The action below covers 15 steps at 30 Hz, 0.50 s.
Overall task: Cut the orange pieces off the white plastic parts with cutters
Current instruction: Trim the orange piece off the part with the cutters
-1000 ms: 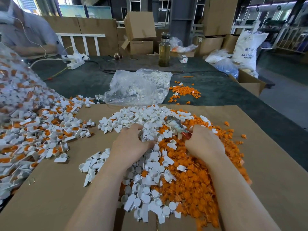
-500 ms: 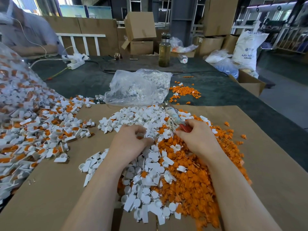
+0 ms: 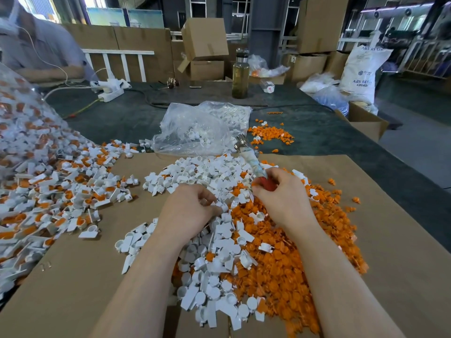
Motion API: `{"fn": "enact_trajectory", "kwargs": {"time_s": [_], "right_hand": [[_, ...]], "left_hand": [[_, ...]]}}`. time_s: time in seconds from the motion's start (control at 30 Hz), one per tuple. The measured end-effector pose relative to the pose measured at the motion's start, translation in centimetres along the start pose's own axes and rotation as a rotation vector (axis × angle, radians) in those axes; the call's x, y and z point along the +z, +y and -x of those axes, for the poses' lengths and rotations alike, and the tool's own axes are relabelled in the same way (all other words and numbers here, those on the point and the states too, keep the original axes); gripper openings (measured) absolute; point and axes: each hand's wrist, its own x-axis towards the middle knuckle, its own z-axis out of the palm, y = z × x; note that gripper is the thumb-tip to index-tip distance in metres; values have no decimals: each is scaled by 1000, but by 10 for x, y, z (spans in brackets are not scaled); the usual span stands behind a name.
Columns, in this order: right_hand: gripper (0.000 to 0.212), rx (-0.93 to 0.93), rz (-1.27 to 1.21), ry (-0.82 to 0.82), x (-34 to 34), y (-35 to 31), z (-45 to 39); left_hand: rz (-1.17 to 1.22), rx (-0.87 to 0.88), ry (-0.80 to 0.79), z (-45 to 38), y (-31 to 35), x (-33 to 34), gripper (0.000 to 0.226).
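**A:** Head view, a sorting table. Which step is this?

**B:** Between cuts, it seems. The right hand is curled round the red handles of the cutters, tool tip raised and pointing far, away from the pile. The left hand rests knuckles-up on the white parts, fingertips curled into them; whether it pinches one piece I cannot tell.

**A:** Where is the work itself?

**B:** Uncut parts, white with orange still attached, lie heaped at the left, spilling from a clear bag at the left edge. Trimmed white parts spread between and ahead of the hands. Orange offcuts are heaped under and right of the right forearm.

**A:** What does the next move call for?

**B:** Likely a fresh uncut part fetched from the left heap, held steady by the left hand, and the cutters tipped down to nip where orange meets white. The pieces are small, so the bite must be precise.

**A:** Materials?

**B:** Hard moulded plastic, smooth and matt: little white rings with flat tabs, orange bits rounded and stubby. Brown cardboard underlies it all, flat and dull. Beyond it lie a crinkled clear bag of white parts and a far, smaller scatter of orange on the dark table.
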Motion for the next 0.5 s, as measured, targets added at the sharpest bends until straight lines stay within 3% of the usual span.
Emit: {"fn": "enact_trajectory", "kwargs": {"time_s": [0.13,0.27,0.5], "right_hand": [[6,-22,-62,31,2,-2,1],[8,-10,-120,9,3,-4,1],[8,26,-272,-22,4,-9,3]], "left_hand": [[76,-16,29,3,3,1,14],[211,-40,157,5,8,-1,17],[895,-118,94,6,17,-5,6]]}}
